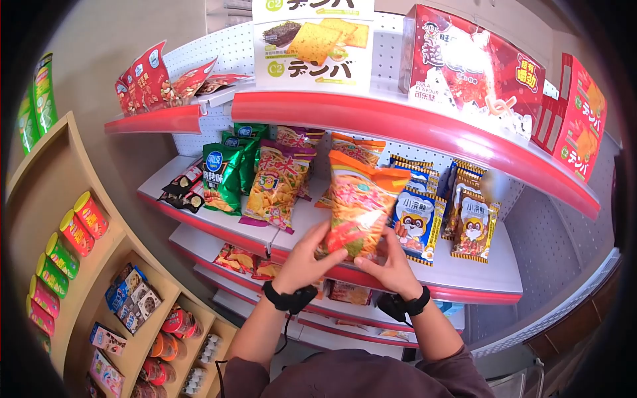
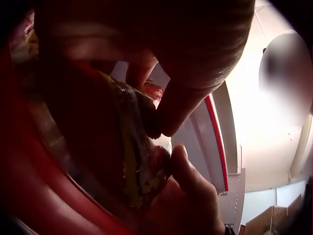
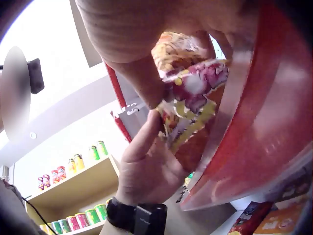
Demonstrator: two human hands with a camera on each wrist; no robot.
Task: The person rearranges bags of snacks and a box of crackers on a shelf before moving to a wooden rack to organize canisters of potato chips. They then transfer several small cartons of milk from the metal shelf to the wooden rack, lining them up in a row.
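An orange-topped snack bag (image 1: pixel 361 205) stands upright at the front of the middle shelf, held between both hands in the head view. The left hand (image 1: pixel 310 261) grips its lower left side and the right hand (image 1: pixel 394 266) its lower right side, thumbs on the front near the bottom. Another orange bag (image 1: pixel 358 147) is behind it. In the left wrist view the left hand (image 2: pixel 195 54) is dark and close, fingers on the bag's edge. In the right wrist view the right hand (image 3: pixel 161 29) holds the bag (image 3: pixel 195 88), with the left hand (image 3: pixel 151 166) opposite.
Purple bags (image 1: pixel 273 182) and green bags (image 1: pixel 222 176) stand to the left, blue bags (image 1: pixel 415 222) and brown bags (image 1: pixel 472 225) to the right. The upper shelf's red edge (image 1: pixel 371 123) overhangs them. Lower shelves hold more packets; a wooden shelf (image 1: pixel 99 249) with cans is at the left.
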